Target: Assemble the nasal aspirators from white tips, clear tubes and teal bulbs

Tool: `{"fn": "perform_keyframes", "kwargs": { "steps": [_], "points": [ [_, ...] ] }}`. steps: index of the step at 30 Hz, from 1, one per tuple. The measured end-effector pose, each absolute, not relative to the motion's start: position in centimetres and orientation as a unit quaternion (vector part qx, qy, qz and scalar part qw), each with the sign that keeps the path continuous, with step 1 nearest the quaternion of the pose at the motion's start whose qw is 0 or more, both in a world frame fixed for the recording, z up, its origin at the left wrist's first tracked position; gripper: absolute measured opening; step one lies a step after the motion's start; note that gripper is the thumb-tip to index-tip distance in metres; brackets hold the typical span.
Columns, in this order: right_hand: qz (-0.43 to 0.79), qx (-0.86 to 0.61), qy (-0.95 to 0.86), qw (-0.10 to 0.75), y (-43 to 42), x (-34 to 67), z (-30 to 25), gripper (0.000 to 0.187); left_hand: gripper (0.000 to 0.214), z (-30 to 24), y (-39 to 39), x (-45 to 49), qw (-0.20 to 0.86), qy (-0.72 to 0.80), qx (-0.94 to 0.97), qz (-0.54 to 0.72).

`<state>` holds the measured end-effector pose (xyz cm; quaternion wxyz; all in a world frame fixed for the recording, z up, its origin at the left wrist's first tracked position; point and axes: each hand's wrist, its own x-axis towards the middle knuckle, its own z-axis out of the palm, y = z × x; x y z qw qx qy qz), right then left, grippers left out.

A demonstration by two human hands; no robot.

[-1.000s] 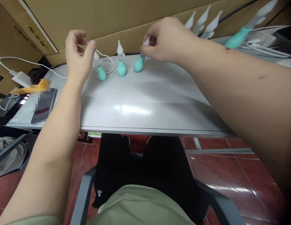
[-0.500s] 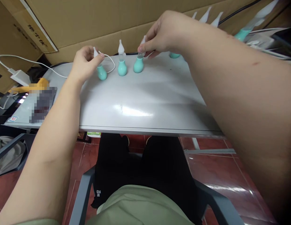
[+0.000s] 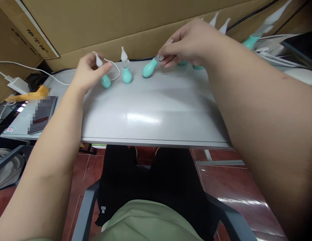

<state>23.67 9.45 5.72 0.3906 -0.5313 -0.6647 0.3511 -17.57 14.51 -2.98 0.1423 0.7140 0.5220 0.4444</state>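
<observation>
My left hand [image 3: 89, 71] closes around the neck of a nasal aspirator [image 3: 106, 81], thumb in front and fingers behind. This one has a teal bulb and a white tip, and it leans slightly on the table. Beside it a second nasal aspirator [image 3: 127, 76] stands upright, touched by neither hand. My right hand [image 3: 179, 47] pinches the upper part of a third nasal aspirator [image 3: 149, 69], which tilts to the right with its bulb low at the tabletop. Several more aspirators are partly hidden behind my right hand and forearm; a large one [image 3: 251, 42] leans at the far right.
The grey table [image 3: 145, 103] has cardboard [image 3: 108, 26] along its back. At the left lie a white charger [image 3: 18, 85] with its cable, a yellow object [image 3: 41, 92] and a dark, flat, partly blurred item [image 3: 44, 115]. White cables [image 3: 273, 58] gather at the right.
The aspirator in my right hand has gone from nearly upright to tilted rightward, as that hand moved right. My left hand keeps its hold. The view has shifted slightly.
</observation>
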Motion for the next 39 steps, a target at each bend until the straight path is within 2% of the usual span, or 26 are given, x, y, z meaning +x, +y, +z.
{"fn": "perform_keyframes", "kwargs": {
  "steps": [2, 4, 6, 8, 11, 14, 18, 22, 27, 33, 36, 39],
  "points": [
    [0.359, -0.518, -0.665, 0.401, 8.9, 24.1, 6.5, 0.043, 0.139, -2.8, 15.3, -17.8, 0.042, 0.482, 0.702, 0.523],
    [0.362, -0.512, -0.668, 0.401, 8.2, 24.5, 7.5, 0.04, 0.154, -2.0, 15.5, -17.6, -0.101, 0.404, 0.67, 0.615],
    [0.364, -0.511, -0.679, 0.381, 7.4, 24.6, 8.3, 0.038, 0.148, -0.9, 14.5, -16.5, -0.224, 0.311, 0.648, 0.658],
    [0.378, -0.498, -0.693, 0.359, 6.6, 24.3, 8.8, 0.039, 0.138, 0.2, 11.9, -14.3, -0.259, 0.247, 0.671, 0.649],
    [0.418, -0.464, -0.693, 0.36, 5.4, 23.1, 8.4, 0.042, 0.088, 0.8, 6.8, -9.4, -0.11, 0.303, 0.751, 0.576],
    [0.475, -0.422, -0.669, 0.386, 4.3, 21.6, 7.1, 0.053, 0.068, 0.3, 3.4, -5.0, 0.079, 0.368, 0.808, 0.453],
    [0.512, -0.398, -0.654, 0.389, 4.1, 21.0, 5.3, 0.055, 0.036, -0.1, 2.7, -3.0, 0.179, 0.426, 0.808, 0.367],
    [0.55, -0.362, -0.649, 0.38, 5.1, 21.7, 4.1, 0.048, 0.029, 0.6, 2.4, -3.0, 0.261, 0.468, 0.76, 0.367],
    [0.565, -0.313, -0.623, 0.442, 5.9, 22.5, 3.2, 0.034, 0.032, 1.1, 1.9, -3.0, 0.313, 0.473, 0.729, 0.383],
    [0.592, -0.289, -0.603, 0.45, 5.6, 22.3, 2.9, 0.044, 0.029, 0.7, 2.4, -3.6, 0.387, 0.451, 0.714, 0.371],
    [0.597, -0.288, -0.599, 0.449, 5.5, 22.2, 2.8, 0.043, 0.028, 0.5, 2.5, -3.4, 0.383, 0.47, 0.709, 0.36],
    [0.601, -0.288, -0.597, 0.448, 5.4, 21.9, 2.9, 0.049, 0.034, 0.6, 2.4, -3.1, 0.364, 0.482, 0.711, 0.362]
  ]
}}
